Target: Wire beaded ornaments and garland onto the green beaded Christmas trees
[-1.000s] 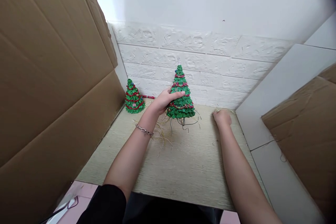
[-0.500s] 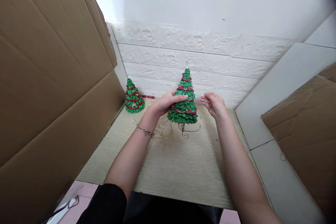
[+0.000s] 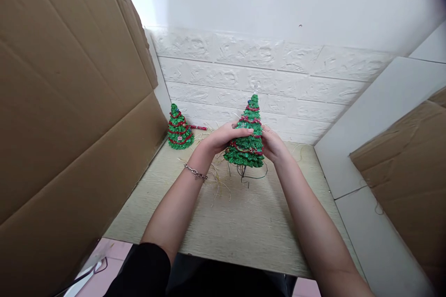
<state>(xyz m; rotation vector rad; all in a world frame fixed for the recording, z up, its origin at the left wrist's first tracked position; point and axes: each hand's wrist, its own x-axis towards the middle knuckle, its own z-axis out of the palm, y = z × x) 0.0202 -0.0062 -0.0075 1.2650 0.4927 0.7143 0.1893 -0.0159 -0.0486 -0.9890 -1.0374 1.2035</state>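
Note:
A green glittery Christmas tree (image 3: pixel 248 145) with red garlands and a clear topper leans slightly right above the table. My left hand (image 3: pixel 226 137) is wrapped round its left side, thumb across the front. At the tree's right edge is my right hand (image 3: pixel 273 143), its fingertips partly hidden behind the branches; what they hold, if anything, cannot be made out. Dark wires (image 3: pixel 244 174) hang under the tree's base. Pale thin strands (image 3: pixel 218 181) lie loose on the table beneath and left of it.
A smaller green tree (image 3: pixel 180 131) stands at the back left, beside a red stick-like object (image 3: pixel 198 127). Cardboard (image 3: pixel 87 116) rises on the left, and another cardboard piece (image 3: pixel 407 167) leans at the right. White brick-patterned wall (image 3: pixel 244 55) closes off the table's (image 3: pixel 244 232) back.
My right hand has moved left from beside the tree to its right edge, and the pale strand it pinched no longer shows clearly. The tree tilts a little more to the right.

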